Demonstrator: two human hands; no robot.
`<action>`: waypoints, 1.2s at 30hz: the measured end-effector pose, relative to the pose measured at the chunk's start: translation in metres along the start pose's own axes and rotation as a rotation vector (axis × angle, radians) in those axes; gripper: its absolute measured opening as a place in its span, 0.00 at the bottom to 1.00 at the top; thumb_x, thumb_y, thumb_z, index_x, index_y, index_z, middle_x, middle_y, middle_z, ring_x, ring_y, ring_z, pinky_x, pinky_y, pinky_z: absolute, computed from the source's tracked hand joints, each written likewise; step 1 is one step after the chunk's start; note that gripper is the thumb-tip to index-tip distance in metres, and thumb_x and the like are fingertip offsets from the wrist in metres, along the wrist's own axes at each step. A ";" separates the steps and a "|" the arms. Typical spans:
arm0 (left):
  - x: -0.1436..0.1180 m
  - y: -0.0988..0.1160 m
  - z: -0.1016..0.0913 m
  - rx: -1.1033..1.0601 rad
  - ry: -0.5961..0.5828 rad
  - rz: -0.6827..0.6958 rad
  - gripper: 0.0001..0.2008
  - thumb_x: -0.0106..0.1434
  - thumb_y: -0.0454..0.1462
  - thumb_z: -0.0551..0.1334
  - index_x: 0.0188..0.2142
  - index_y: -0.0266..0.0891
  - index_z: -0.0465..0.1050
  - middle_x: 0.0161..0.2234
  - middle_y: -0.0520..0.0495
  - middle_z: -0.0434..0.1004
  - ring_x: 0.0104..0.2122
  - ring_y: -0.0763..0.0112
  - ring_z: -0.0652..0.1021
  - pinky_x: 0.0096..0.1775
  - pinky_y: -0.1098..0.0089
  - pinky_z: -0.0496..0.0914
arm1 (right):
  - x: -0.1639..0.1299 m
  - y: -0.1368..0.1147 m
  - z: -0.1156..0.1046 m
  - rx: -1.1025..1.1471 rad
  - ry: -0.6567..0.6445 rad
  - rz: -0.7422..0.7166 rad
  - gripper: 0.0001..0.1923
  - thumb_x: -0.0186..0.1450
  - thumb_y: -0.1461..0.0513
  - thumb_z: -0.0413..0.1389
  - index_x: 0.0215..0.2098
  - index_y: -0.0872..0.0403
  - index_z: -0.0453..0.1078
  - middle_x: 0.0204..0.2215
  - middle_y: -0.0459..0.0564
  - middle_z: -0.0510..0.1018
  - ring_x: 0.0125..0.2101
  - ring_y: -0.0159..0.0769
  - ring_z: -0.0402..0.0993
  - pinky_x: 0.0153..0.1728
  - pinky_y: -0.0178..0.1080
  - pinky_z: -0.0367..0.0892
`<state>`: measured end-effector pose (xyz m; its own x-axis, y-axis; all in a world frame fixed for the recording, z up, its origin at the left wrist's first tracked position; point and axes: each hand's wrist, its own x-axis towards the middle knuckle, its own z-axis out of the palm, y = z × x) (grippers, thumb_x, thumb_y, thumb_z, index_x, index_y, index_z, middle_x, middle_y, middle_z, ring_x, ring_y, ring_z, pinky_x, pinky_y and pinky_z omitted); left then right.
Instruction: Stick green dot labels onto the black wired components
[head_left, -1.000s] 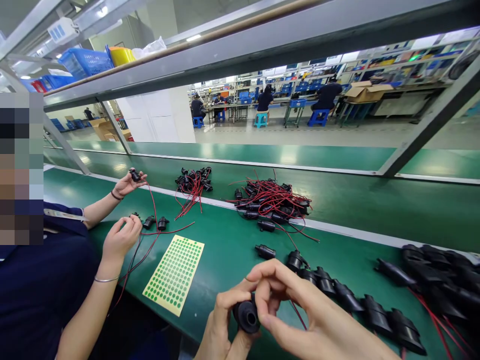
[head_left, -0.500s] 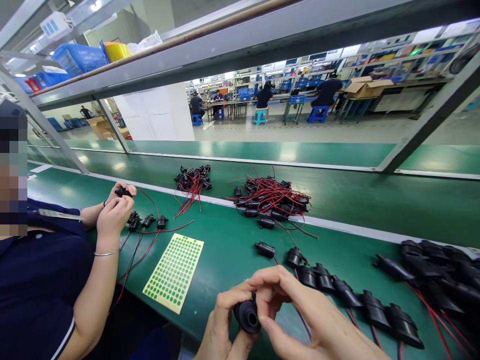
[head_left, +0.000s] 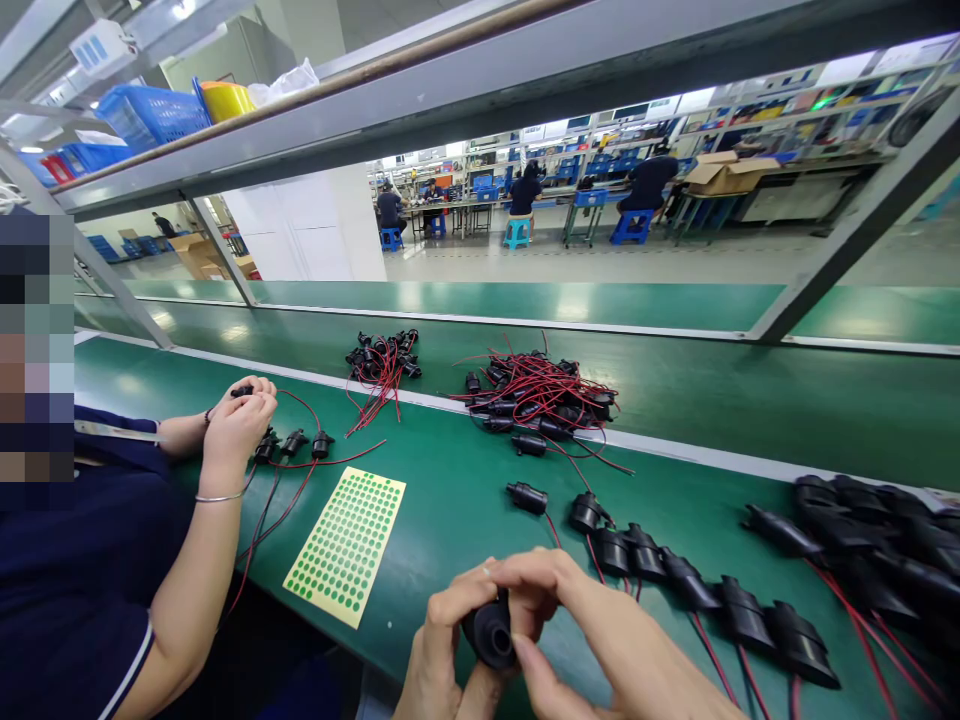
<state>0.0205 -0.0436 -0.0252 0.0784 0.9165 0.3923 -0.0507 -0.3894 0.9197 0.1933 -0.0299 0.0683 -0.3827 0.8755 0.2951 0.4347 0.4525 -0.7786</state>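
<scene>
Low in the middle, my left hand (head_left: 442,640) is closed around a black cylindrical plastic part (head_left: 492,634), its round end with a central tube opening facing me. My right hand (head_left: 577,630) has its fingers bent against the same part from the right, thumb near its rim. Whether a small piece sits between the right fingertips is hidden. To the left of my hands lies a pale yellow sheet of green dot stickers (head_left: 346,545). Just beyond my right hand runs a row of similar black parts (head_left: 684,578) with red and black wires.
A co-worker's hands (head_left: 244,420) hold a small black part at the left, beside several wired parts (head_left: 294,442). Farther back lie a wired pile (head_left: 536,395) and a smaller pile (head_left: 382,358). More black parts (head_left: 877,540) are heaped at right. A shelf beam (head_left: 420,95) crosses overhead.
My hands stay on the black part with almost the same grip, the right fingers shifting only slightly. The co-worker's hands have drawn closer together around their part. The view has shifted slightly.
</scene>
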 end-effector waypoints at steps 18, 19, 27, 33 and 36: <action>0.018 -0.003 -0.015 -0.425 -0.170 -0.221 0.22 0.70 0.51 0.67 0.59 0.48 0.73 0.61 0.39 0.79 0.60 0.54 0.80 0.62 0.56 0.71 | 0.012 0.029 -0.003 0.080 0.063 -0.163 0.33 0.69 0.72 0.57 0.65 0.38 0.57 0.42 0.44 0.76 0.41 0.35 0.76 0.46 0.36 0.74; 0.020 -0.005 -0.016 -0.458 -0.199 -0.236 0.23 0.70 0.51 0.68 0.60 0.48 0.73 0.60 0.39 0.79 0.59 0.53 0.80 0.63 0.55 0.70 | 0.012 0.028 -0.005 0.066 0.095 -0.233 0.34 0.69 0.73 0.57 0.65 0.37 0.58 0.41 0.44 0.78 0.40 0.37 0.78 0.46 0.38 0.75; 0.022 -0.012 -0.018 -0.519 -0.383 -0.212 0.21 0.70 0.50 0.68 0.59 0.51 0.73 0.47 0.48 0.73 0.46 0.68 0.74 0.50 0.69 0.66 | 0.019 0.022 -0.011 0.028 0.016 -0.492 0.39 0.65 0.77 0.57 0.65 0.37 0.62 0.37 0.47 0.85 0.34 0.38 0.82 0.36 0.37 0.79; 0.018 -0.003 -0.018 -0.526 -0.366 -0.322 0.26 0.66 0.54 0.70 0.57 0.45 0.74 0.45 0.47 0.71 0.44 0.68 0.72 0.47 0.68 0.65 | 0.015 0.023 0.000 -0.130 -0.064 -0.536 0.30 0.67 0.75 0.57 0.62 0.44 0.64 0.35 0.49 0.86 0.34 0.40 0.82 0.37 0.40 0.78; 0.020 0.007 -0.019 -0.512 -0.363 -0.381 0.28 0.64 0.55 0.71 0.57 0.45 0.73 0.44 0.47 0.72 0.44 0.67 0.73 0.48 0.68 0.65 | 0.013 0.024 0.006 -0.085 -0.005 -0.531 0.32 0.68 0.76 0.56 0.63 0.42 0.63 0.36 0.49 0.84 0.35 0.41 0.81 0.38 0.41 0.78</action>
<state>0.0032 -0.0263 -0.0116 0.5038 0.8569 0.1093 -0.4060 0.1232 0.9055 0.1934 -0.0085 0.0502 -0.5716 0.5215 0.6335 0.2444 0.8452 -0.4752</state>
